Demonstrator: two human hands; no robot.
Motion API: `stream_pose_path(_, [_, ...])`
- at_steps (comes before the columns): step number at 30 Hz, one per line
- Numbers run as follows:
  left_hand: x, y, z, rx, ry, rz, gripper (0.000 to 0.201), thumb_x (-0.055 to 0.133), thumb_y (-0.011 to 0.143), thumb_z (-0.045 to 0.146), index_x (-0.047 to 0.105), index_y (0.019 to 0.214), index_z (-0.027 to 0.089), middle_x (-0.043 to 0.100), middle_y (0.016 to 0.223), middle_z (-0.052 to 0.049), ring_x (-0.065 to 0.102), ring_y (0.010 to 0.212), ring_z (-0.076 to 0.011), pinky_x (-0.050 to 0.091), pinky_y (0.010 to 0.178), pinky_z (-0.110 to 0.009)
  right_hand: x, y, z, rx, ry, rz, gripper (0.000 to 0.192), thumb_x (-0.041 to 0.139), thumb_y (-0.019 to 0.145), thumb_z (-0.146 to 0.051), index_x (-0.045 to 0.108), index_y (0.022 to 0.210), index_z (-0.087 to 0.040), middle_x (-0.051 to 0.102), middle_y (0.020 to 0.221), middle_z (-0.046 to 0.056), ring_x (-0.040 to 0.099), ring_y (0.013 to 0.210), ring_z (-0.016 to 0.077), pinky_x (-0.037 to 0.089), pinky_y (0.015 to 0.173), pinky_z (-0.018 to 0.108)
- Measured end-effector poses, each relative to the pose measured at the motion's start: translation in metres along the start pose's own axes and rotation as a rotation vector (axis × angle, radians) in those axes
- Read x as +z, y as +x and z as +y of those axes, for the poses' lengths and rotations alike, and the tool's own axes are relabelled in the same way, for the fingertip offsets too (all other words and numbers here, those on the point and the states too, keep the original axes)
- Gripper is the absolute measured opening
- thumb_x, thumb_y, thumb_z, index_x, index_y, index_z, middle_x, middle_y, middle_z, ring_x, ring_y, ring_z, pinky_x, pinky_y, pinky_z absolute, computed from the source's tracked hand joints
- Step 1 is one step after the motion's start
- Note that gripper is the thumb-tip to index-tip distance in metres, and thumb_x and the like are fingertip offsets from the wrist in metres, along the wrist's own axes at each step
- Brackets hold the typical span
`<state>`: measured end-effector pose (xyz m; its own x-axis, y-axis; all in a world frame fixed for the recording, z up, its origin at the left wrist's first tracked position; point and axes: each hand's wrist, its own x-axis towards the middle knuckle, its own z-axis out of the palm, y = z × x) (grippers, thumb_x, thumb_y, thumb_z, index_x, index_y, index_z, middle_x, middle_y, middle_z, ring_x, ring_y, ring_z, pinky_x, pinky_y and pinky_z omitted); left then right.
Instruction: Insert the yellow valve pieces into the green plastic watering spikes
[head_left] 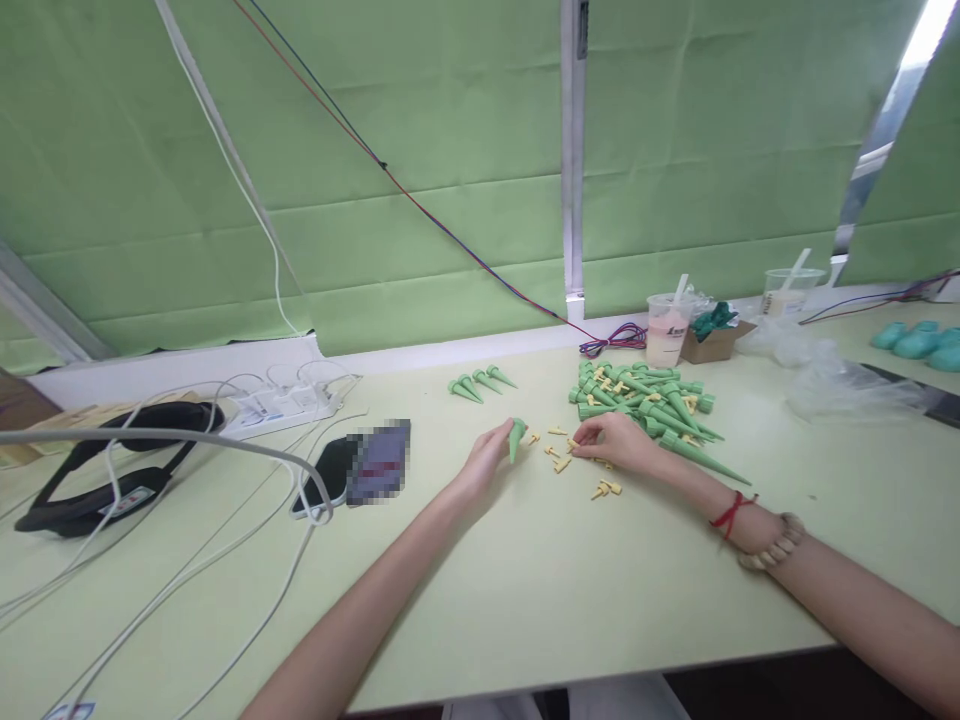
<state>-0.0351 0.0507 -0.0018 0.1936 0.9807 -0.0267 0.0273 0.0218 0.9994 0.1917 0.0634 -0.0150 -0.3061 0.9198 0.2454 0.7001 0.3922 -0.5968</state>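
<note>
My left hand rests on the pale green table and holds a green cone-shaped spike upright between its fingers. My right hand lies a little to the right, fingertips pinched on a small yellow plastic piece. Several more yellow pieces are scattered between and below the two hands. A heap of green spikes lies just behind my right hand. A short row of green spikes sits apart, farther back on the left.
A phone and white cables lie at left, beside a black strap and a power strip. Two drink cups, a small cardboard box and clear plastic bags stand at back right. A green partition rises behind.
</note>
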Motion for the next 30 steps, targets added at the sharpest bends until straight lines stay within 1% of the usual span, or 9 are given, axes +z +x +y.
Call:
stream_pose_path(3, [0.007,-0.005,0.001,0.093,-0.073,0.176,0.044,0.047,0.076,0.054,0.064,0.094,0.018,0.057,0.118,-0.009,0.047,0.115,-0.0237,0.035,0.095,-0.033,-0.003,-0.003,0.000,-0.011,0.023,0.075,0.022,0.064,0.067,-0.041,0.068,0.073,-0.020,0.069,0.070,0.002,0.062,0.066,0.0164,0.044,0.059,0.026])
stream_pose_path(5, [0.014,-0.010,0.002,0.147,-0.144,0.206,0.043,0.047,0.077,0.054,0.062,0.094,0.017,0.060,0.112,-0.012,0.053,0.108,-0.0238,0.038,0.092,-0.033,-0.004,-0.004,-0.003,-0.018,0.074,0.130,0.023,0.063,0.069,-0.042,0.068,0.073,-0.019,0.069,0.071,0.003,0.062,0.066,0.0166,0.044,0.058,0.026])
stream_pose_path(8, [0.025,-0.021,0.005,0.106,-0.257,0.111,0.043,0.049,0.076,0.053,0.057,0.098,0.017,0.065,0.095,-0.010,0.064,0.082,-0.0220,0.046,0.077,-0.034,-0.003,-0.006,-0.010,-0.005,0.224,0.178,0.026,0.063,0.068,-0.042,0.068,0.075,-0.017,0.069,0.073,0.005,0.061,0.064,0.0168,0.045,0.057,0.026])
stream_pose_path(11, [0.034,-0.031,0.006,0.012,-0.324,-0.015,0.037,0.051,0.078,0.048,0.055,0.098,0.017,0.065,0.091,-0.009,0.066,0.072,-0.0197,0.049,0.070,-0.032,-0.002,-0.009,-0.018,0.020,0.359,0.203,0.031,0.063,0.068,-0.044,0.068,0.080,-0.016,0.069,0.077,0.006,0.059,0.063,0.0160,0.045,0.055,0.026])
stream_pose_path(14, [0.037,-0.033,0.006,-0.046,-0.389,-0.064,0.030,0.056,0.078,0.039,0.056,0.095,0.015,0.065,0.094,-0.009,0.066,0.075,-0.0191,0.049,0.075,-0.032,-0.002,-0.012,-0.025,0.018,0.469,0.204,0.033,0.061,0.070,-0.045,0.068,0.086,-0.017,0.068,0.081,0.006,0.058,0.067,0.0153,0.045,0.056,0.025])
stream_pose_path(17, [0.034,-0.030,0.005,-0.058,-0.436,-0.071,0.031,0.061,0.075,0.031,0.055,0.101,0.015,0.066,0.095,-0.009,0.066,0.078,-0.0185,0.048,0.081,-0.032,-0.004,-0.016,-0.031,0.030,0.548,0.195,0.033,0.061,0.071,-0.043,0.068,0.089,-0.016,0.067,0.084,0.006,0.059,0.071,0.0152,0.046,0.059,0.025])
stream_pose_path(23, [0.030,-0.026,0.002,-0.048,-0.544,-0.179,0.035,0.062,0.076,0.021,0.054,0.109,0.015,0.065,0.103,-0.010,0.063,0.090,-0.0191,0.042,0.092,-0.036,-0.005,-0.023,-0.044,0.032,0.512,0.240,0.026,0.066,0.068,-0.039,0.068,0.083,-0.018,0.068,0.080,0.005,0.059,0.063,0.0141,0.047,0.056,0.026])
stream_pose_path(27, [0.032,-0.029,0.002,-0.076,-0.516,-0.259,0.036,0.061,0.076,0.023,0.056,0.111,0.015,0.065,0.103,-0.011,0.063,0.089,-0.0203,0.042,0.092,-0.037,-0.006,-0.026,-0.050,0.003,0.562,0.322,0.018,0.066,0.068,-0.035,0.063,0.069,-0.017,0.068,0.079,0.006,0.062,0.070,0.0165,0.050,0.064,0.029])
stream_pose_path(30, [0.034,-0.031,0.003,-0.060,-0.506,-0.290,0.036,0.061,0.076,0.022,0.057,0.111,0.016,0.066,0.100,-0.010,0.064,0.086,-0.0197,0.043,0.088,-0.036,-0.007,-0.026,-0.051,0.019,0.663,0.269,0.020,0.066,0.069,-0.035,0.059,0.075,-0.018,0.067,0.081,0.006,0.063,0.075,0.0174,0.050,0.065,0.029])
